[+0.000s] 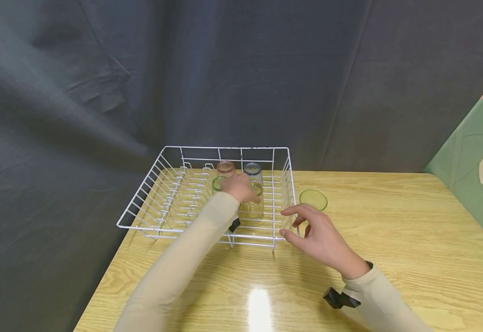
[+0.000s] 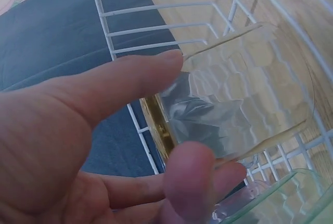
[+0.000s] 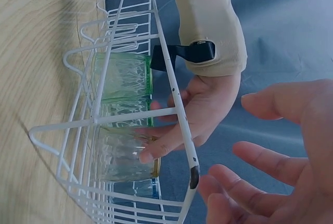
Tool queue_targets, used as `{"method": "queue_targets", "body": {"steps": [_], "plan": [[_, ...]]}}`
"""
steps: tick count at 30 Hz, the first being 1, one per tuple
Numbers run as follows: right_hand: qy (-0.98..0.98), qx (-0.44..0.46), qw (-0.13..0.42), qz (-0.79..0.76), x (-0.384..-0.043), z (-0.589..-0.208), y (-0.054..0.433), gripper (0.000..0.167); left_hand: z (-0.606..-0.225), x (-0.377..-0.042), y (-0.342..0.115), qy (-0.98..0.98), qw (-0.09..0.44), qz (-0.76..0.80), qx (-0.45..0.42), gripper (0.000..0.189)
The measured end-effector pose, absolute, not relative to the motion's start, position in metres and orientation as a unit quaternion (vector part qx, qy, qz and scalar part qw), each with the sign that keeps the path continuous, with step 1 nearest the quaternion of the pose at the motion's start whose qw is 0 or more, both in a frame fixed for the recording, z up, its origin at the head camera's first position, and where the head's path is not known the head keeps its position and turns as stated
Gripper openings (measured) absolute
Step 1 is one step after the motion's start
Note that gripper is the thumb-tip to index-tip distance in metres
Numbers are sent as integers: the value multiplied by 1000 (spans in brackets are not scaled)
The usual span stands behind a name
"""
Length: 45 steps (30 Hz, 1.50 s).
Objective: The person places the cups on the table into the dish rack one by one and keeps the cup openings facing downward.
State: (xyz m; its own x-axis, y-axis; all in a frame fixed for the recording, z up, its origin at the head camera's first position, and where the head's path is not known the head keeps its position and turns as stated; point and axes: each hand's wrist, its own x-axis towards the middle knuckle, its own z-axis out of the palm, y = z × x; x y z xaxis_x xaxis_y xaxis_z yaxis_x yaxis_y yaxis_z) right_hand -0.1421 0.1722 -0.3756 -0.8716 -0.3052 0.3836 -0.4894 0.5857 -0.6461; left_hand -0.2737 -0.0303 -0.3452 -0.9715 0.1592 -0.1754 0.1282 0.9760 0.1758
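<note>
My left hand (image 1: 238, 186) reaches into the white wire dish rack (image 1: 208, 236). Its thumb and fingers hold a pale amber drinking glass (image 2: 234, 99) by the sides near its base; the glass stands upside down in the rack. Beside it are a green glass (image 1: 217, 184), a pinkish glass (image 1: 225, 168) and a blue glass (image 1: 252, 170), partly behind the hand. My right hand (image 1: 318, 237) hovers by the rack's front right corner, fingers loosely bent and apart, with nothing in it. Just outside the rack's right side is another green glass (image 1: 314, 199).
A light wooden table (image 1: 391, 221) bears the rack. Upright wire tines (image 1: 191, 198) fill the rack's left half. Dark grey cloth (image 1: 245, 83) hangs behind the table, and a leaf-patterned surface (image 1: 469, 157) stands at the right.
</note>
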Motion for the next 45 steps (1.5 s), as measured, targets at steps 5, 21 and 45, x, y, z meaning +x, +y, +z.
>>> {"method": "queue_targets", "body": {"steps": [5,21,45], "plan": [[-882,226,117,397,-142,-375,172,33,-346,-273,-28,990,94,79,70,57],[-880,225,117,400,-141,-378,173,31,-351,-273,-29,991,68,99,57,52],[-888,213,129,387,-145,-377,175,29,-353,-278,-33,991,68,97,60,49]]}}
